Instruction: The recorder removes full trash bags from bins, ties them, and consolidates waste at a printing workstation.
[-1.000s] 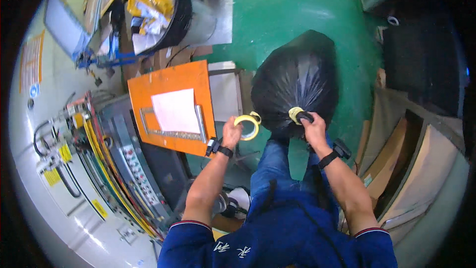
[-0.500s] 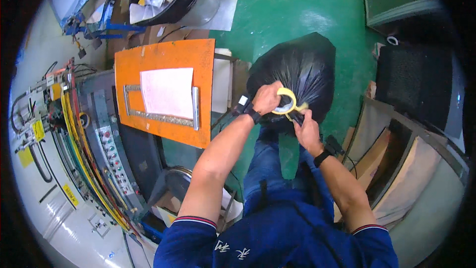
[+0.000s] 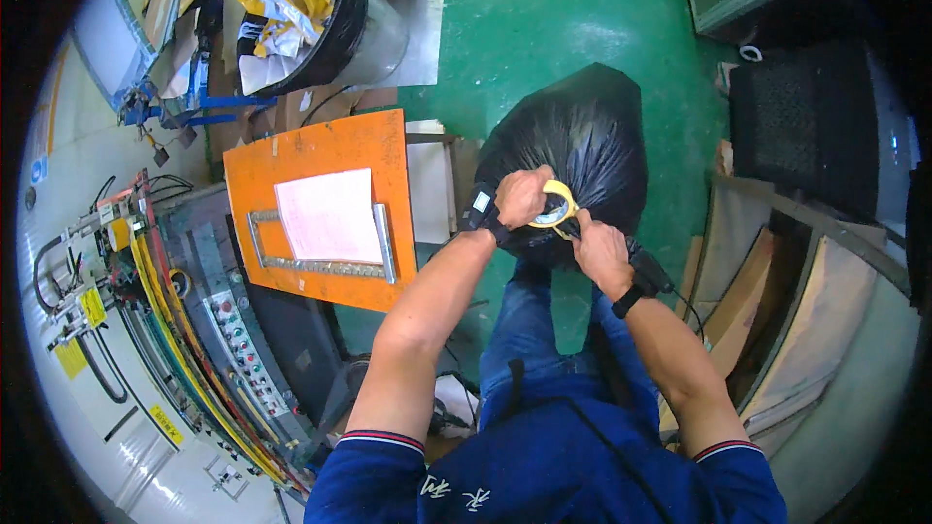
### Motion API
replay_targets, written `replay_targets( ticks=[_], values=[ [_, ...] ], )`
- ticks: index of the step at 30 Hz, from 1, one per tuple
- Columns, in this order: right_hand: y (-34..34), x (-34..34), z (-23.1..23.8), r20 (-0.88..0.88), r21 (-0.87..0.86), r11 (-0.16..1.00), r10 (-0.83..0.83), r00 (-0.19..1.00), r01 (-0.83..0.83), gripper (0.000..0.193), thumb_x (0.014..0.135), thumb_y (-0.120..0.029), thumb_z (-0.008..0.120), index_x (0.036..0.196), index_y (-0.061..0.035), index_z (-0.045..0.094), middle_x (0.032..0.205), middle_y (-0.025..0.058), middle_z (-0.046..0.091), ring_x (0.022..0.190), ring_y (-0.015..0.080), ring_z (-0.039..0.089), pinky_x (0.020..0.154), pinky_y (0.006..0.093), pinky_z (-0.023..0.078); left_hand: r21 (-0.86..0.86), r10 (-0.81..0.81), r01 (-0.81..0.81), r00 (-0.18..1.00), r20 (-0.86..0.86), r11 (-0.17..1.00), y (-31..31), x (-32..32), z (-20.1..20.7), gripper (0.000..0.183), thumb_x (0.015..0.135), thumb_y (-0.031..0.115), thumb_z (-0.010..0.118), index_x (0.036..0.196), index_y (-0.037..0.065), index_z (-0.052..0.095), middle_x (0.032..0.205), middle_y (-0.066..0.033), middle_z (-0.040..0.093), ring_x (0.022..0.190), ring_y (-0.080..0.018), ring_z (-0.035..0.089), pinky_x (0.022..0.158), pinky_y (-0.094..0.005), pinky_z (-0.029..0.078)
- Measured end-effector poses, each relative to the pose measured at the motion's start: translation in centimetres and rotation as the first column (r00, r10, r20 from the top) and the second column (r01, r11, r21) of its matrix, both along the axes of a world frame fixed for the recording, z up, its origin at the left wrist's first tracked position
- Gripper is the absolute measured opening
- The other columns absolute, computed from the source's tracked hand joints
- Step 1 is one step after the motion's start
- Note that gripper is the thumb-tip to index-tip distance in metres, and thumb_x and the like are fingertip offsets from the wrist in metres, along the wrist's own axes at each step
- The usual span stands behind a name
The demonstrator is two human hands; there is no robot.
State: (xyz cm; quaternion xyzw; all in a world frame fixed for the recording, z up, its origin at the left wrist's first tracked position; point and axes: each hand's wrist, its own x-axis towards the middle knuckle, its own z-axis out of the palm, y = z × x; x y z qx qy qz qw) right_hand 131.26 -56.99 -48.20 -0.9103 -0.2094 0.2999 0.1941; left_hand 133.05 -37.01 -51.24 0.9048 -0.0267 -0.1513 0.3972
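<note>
A full black plastic bag [image 3: 573, 126] stands on the floor before my legs, its top gathered into folds. My left hand [image 3: 522, 197] is closed around a roll of yellow tape [image 3: 566, 194], held over the near side of the bag. My right hand [image 3: 604, 254] is closed on the bag's bunched neck, right beside the roll. Its thumb and fingertips are close to the tape's lower edge. Whether a strip of tape is also pinched in them is hidden.
Left of the bag is an orange board [image 3: 320, 155] with a pink paper sheet [image 3: 330, 215] and a metal frame. Beyond it stands a lined bin [image 3: 383, 44] of wrappers. A machine control panel [image 3: 243, 349] is at far left, a wooden frame [image 3: 806, 218] at right.
My right hand has turned and risen slightly, closer to the tape roll. The yellow end that stuck up by its thumb no longer shows. The view has shifted a little.
</note>
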Motion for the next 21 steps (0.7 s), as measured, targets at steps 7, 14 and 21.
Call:
replay_targets(
  ticks=[7,14,21],
  values=[
    [0.4,0.7,1.0,0.021,-0.030,0.995,0.093,0.995,-0.092,0.037,0.079,-0.011,0.062,0.113,-0.0015,0.051,0.077,0.0217,0.064,0.072,0.0384,0.064,0.065,0.0462,0.051,0.001,-0.063,0.063,0.998,0.016,0.998,0.9,-1.0,-0.4,0.014,0.072,0.001,0.052,0.085,0.001,0.049,0.068,-0.0240,0.056,0.073,-0.0439,0.058,0.062,-0.0509,0.044],
    [1.0,1.9,-0.5,-0.027,-0.164,0.982,0.088,0.996,-0.091,0.025,0.077,-0.015,0.060,0.098,-0.0007,0.062,0.077,0.0229,0.065,0.076,0.0384,0.064,0.070,0.0459,0.052,-0.010,-0.048,0.047,0.995,-0.087,0.999,2.2,-1.2,0.4,0.025,0.070,0.006,0.055,0.094,0.002,0.052,0.076,-0.0252,0.060,0.079,-0.0439,0.059,0.068,-0.0510,0.045],
    [2.1,4.0,-0.5,-0.117,-0.036,0.985,-0.171,0.978,0.168,0.028,0.075,-0.020,0.063,0.090,0.0043,0.065,0.085,0.0269,0.064,0.083,0.0411,0.063,0.076,0.0471,0.049,-0.035,0.271,-0.285,0.936,-0.223,0.958,3.1,-9.0,-4.0,0.019,0.073,0.008,0.055,0.092,0.004,0.052,0.075,-0.0269,0.059,0.075,-0.0459,0.058,0.065,-0.0537,0.045]
  ],
)
